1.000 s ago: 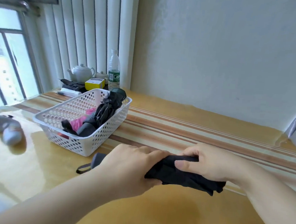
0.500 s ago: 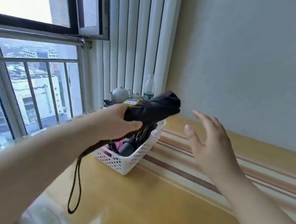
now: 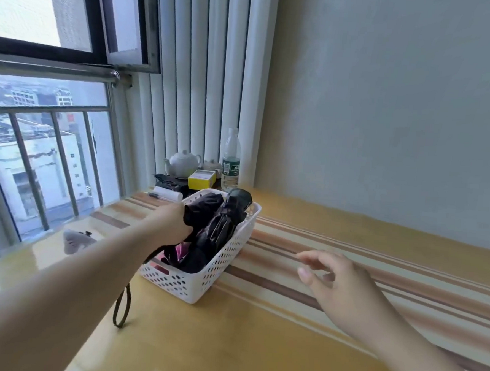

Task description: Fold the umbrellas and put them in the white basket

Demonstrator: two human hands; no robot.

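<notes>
A white perforated basket (image 3: 203,283) stands on the yellow table near the window. Inside it lie a folded black umbrella (image 3: 227,215) and a pink one (image 3: 181,250), mostly hidden. My left hand (image 3: 172,224) grips another folded black umbrella (image 3: 202,208) and holds it down into the basket's left side; its wrist strap (image 3: 121,309) dangles over the front rim onto the table. My right hand (image 3: 335,279) hovers above the table to the basket's right, fingers loosely spread, holding nothing.
Behind the basket stand a white teapot (image 3: 182,163), a yellow box (image 3: 201,179), a water bottle (image 3: 231,161) and a white roll (image 3: 167,193). A grey object (image 3: 75,241) lies left by the window railing. The wall bounds the table's far side.
My left hand has lowered the folded black umbrella from above the basket down into it. My right hand, which let go earlier, has dropped lower to the right.
</notes>
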